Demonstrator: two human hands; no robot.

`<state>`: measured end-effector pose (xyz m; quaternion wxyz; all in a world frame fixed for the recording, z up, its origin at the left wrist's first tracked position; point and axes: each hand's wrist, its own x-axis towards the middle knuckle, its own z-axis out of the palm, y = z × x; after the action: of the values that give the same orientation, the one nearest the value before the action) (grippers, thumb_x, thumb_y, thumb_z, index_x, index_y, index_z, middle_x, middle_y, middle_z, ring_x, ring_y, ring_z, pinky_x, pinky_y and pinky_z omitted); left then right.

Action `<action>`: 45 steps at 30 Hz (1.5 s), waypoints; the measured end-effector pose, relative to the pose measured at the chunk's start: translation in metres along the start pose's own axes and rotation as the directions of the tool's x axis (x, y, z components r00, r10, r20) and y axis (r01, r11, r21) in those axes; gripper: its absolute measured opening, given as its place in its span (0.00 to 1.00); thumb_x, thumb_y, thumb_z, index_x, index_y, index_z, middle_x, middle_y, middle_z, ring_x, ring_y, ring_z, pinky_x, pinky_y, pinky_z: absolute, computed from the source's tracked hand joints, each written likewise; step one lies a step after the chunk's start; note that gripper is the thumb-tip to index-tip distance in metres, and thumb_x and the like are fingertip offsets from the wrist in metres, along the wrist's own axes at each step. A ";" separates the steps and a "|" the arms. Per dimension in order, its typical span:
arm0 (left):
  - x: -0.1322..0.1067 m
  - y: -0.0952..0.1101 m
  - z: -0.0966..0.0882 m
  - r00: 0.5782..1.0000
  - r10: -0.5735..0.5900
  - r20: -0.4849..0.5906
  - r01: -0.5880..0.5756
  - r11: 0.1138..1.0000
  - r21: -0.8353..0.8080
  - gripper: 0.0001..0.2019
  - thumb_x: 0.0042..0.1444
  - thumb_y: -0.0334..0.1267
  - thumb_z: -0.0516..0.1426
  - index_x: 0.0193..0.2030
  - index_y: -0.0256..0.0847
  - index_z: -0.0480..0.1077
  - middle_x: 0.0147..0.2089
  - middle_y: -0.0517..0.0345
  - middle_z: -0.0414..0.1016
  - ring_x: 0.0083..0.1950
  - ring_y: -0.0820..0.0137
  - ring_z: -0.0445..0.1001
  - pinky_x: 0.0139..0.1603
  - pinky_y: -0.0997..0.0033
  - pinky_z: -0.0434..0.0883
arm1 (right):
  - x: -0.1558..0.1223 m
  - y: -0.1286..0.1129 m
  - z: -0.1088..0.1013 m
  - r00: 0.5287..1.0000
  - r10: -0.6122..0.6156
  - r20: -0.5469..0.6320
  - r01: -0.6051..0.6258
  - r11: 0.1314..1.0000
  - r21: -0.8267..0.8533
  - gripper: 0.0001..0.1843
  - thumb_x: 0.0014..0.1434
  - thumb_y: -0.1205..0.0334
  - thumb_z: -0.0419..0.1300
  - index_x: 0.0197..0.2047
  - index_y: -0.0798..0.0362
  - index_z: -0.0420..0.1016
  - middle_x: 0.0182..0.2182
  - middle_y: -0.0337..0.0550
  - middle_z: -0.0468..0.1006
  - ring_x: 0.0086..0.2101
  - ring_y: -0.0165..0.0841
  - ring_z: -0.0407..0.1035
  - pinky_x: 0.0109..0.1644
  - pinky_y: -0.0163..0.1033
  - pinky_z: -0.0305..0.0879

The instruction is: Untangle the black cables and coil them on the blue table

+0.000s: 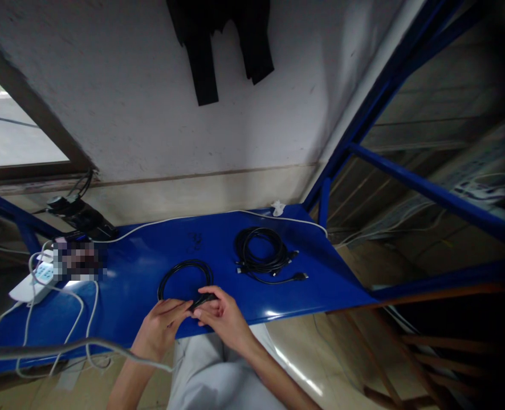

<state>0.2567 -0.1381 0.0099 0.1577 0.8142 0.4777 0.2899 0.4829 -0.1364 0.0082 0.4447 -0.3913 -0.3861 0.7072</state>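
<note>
At lower centre of the frame, a looped black cable (188,262) is gripped by both hands — pinched in the nearly closed left hand (163,320) and the curled right hand (223,320) — above a blue table (124,307).

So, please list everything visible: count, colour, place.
Cable loop: 1, black, at hands
Cable pile: 1, black, right
Power strip: 1, white, left
Cords: several, white, mostly left
Scrap: 1, white, back
Unclear object: 1, black, back left
Table: 1, blue, centre
Bars: several, blue, both sides
Cloth: 1, black, top
Wall: 1, whitish, back
Window: 1, dark frame, left
Wooden slats: several, brown, right
Floor: 1, tan, below
Lap: 1, pale, bottom
Left hand: 1, on loop
Right hand: 1, on loop
</note>
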 end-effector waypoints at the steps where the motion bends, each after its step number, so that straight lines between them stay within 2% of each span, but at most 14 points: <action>1: -0.005 -0.011 -0.004 1.000 0.002 -0.028 -0.001 1.000 0.030 0.13 0.72 0.42 0.59 0.55 0.52 0.85 0.50 0.55 0.87 0.47 0.65 0.86 0.51 0.67 0.82 | 0.000 -0.006 -0.002 1.000 -0.012 0.026 0.014 0.999 -0.053 0.34 0.56 0.44 0.77 0.61 0.48 0.76 0.35 0.40 0.87 0.35 0.37 0.83 0.42 0.42 0.79; 3: -0.012 -0.030 -0.014 0.998 -0.015 -0.063 0.022 0.995 0.102 0.12 0.71 0.44 0.60 0.54 0.53 0.85 0.51 0.55 0.87 0.49 0.62 0.85 0.53 0.62 0.82 | -0.001 -0.023 -0.014 0.994 -0.107 0.015 0.108 0.973 -0.202 0.27 0.64 0.45 0.72 0.60 0.48 0.77 0.37 0.43 0.88 0.38 0.39 0.83 0.45 0.45 0.80; 5: -0.016 -0.047 -0.022 0.994 -0.044 -0.099 0.060 0.983 0.171 0.12 0.70 0.48 0.61 0.52 0.54 0.85 0.50 0.55 0.87 0.51 0.58 0.85 0.55 0.55 0.81 | -0.003 -0.043 -0.037 0.947 -0.316 -0.060 0.261 0.864 -0.431 0.17 0.68 0.47 0.69 0.53 0.48 0.81 0.38 0.45 0.87 0.41 0.41 0.83 0.51 0.49 0.79; 8: -0.019 -0.065 -0.029 0.985 -0.074 -0.154 0.105 0.973 0.204 0.13 0.68 0.52 0.61 0.48 0.53 0.86 0.47 0.55 0.87 0.51 0.55 0.83 0.55 0.51 0.80 | -0.009 -0.069 -0.086 0.771 -0.637 -0.016 0.363 0.460 -0.810 0.16 0.67 0.50 0.71 0.54 0.46 0.83 0.51 0.53 0.84 0.54 0.49 0.78 0.63 0.58 0.73; 10: -0.019 -0.074 -0.030 0.984 -0.076 -0.164 0.108 0.975 0.194 0.13 0.68 0.52 0.62 0.46 0.51 0.86 0.46 0.54 0.87 0.50 0.56 0.83 0.55 0.52 0.79 | -0.011 -0.079 -0.121 0.754 -0.647 0.112 0.298 0.185 -0.936 0.28 0.65 0.49 0.72 0.65 0.47 0.78 0.61 0.57 0.79 0.64 0.54 0.70 0.69 0.64 0.68; 12: -0.019 -0.079 -0.030 0.987 -0.069 -0.144 0.097 0.975 0.201 0.11 0.68 0.50 0.62 0.46 0.51 0.85 0.47 0.54 0.86 0.50 0.57 0.83 0.56 0.53 0.78 | -0.012 -0.082 -0.149 0.801 -0.560 0.212 0.247 -0.014 -0.969 0.37 0.65 0.49 0.72 0.72 0.50 0.71 0.67 0.59 0.74 0.70 0.56 0.63 0.72 0.67 0.63; 15: -0.014 -0.076 -0.031 0.993 -0.059 -0.104 0.085 0.962 0.258 0.13 0.65 0.49 0.64 0.53 0.53 0.83 0.51 0.54 0.85 0.53 0.55 0.81 0.57 0.50 0.77 | -0.011 -0.081 -0.175 0.846 -0.449 0.287 0.243 -0.155 -0.958 0.31 0.70 0.54 0.67 0.73 0.50 0.70 0.66 0.57 0.76 0.69 0.53 0.66 0.73 0.66 0.62; 18: 0.001 -0.052 -0.032 0.994 -0.058 -0.097 0.082 0.962 0.261 0.21 0.63 0.51 0.66 0.62 0.54 0.79 0.59 0.52 0.82 0.59 0.51 0.79 0.62 0.46 0.74 | -0.007 -0.082 -0.182 0.856 -0.416 0.308 0.257 -0.174 -0.951 0.20 0.76 0.60 0.59 0.68 0.48 0.75 0.62 0.53 0.80 0.63 0.47 0.72 0.71 0.61 0.65; 22: 0.040 0.005 -0.020 0.997 -0.031 -0.077 0.037 0.996 0.083 0.13 0.68 0.45 0.63 0.58 0.53 0.80 0.58 0.52 0.82 0.61 0.56 0.78 0.68 0.49 0.70 | -0.002 -0.092 -0.180 0.854 -0.426 0.298 0.248 -0.169 -0.954 0.19 0.78 0.65 0.51 0.64 0.50 0.77 0.55 0.54 0.83 0.55 0.46 0.76 0.62 0.55 0.70; 28: 0.114 0.070 0.039 0.995 0.082 0.062 -0.068 0.976 -0.208 0.11 0.73 0.42 0.58 0.54 0.49 0.82 0.55 0.52 0.83 0.58 0.62 0.78 0.66 0.55 0.70 | 0.010 -0.110 -0.176 0.868 -0.422 0.261 0.176 -0.229 -0.957 0.17 0.80 0.60 0.48 0.62 0.51 0.75 0.44 0.52 0.83 0.45 0.44 0.77 0.53 0.48 0.68; 32: 0.157 0.082 0.082 0.980 0.157 0.125 -0.134 0.976 -0.170 0.16 0.71 0.44 0.61 0.63 0.48 0.78 0.58 0.50 0.80 0.59 0.60 0.76 0.67 0.52 0.68 | 0.021 -0.123 -0.174 0.872 -0.416 0.258 0.162 -0.252 -0.954 0.17 0.80 0.62 0.48 0.61 0.55 0.74 0.41 0.54 0.84 0.45 0.45 0.78 0.53 0.48 0.68; 36: 0.184 0.084 0.104 0.956 0.227 0.184 -0.223 0.974 -0.045 0.17 0.66 0.44 0.66 0.60 0.46 0.79 0.57 0.49 0.79 0.60 0.56 0.72 0.63 0.51 0.68 | 0.025 -0.140 -0.173 0.858 -0.469 0.208 0.177 -0.110 -0.978 0.17 0.81 0.61 0.46 0.60 0.57 0.72 0.39 0.53 0.86 0.37 0.41 0.81 0.43 0.41 0.69; 40: 0.194 0.083 0.104 0.925 0.312 0.214 -0.308 0.950 -0.054 0.08 0.70 0.41 0.62 0.51 0.45 0.83 0.50 0.51 0.81 0.56 0.59 0.73 0.60 0.55 0.67 | 0.016 -0.169 -0.171 0.814 -0.557 0.166 0.200 0.001 -0.980 0.19 0.81 0.55 0.45 0.60 0.56 0.70 0.39 0.52 0.86 0.33 0.41 0.82 0.34 0.37 0.66; 45: 0.194 0.087 0.083 0.920 0.352 0.169 -0.343 0.936 -0.081 0.14 0.76 0.40 0.54 0.54 0.44 0.82 0.51 0.50 0.84 0.55 0.61 0.76 0.60 0.56 0.67 | -0.008 -0.221 -0.162 0.670 -0.737 0.091 0.120 -0.013 -0.993 0.22 0.80 0.49 0.46 0.59 0.55 0.71 0.41 0.55 0.86 0.33 0.42 0.82 0.35 0.39 0.71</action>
<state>0.4412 -0.0110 0.0540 0.1668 0.9048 0.3018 0.2500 0.7022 -0.0439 0.1431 0.3694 -0.5859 -0.7210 -0.0184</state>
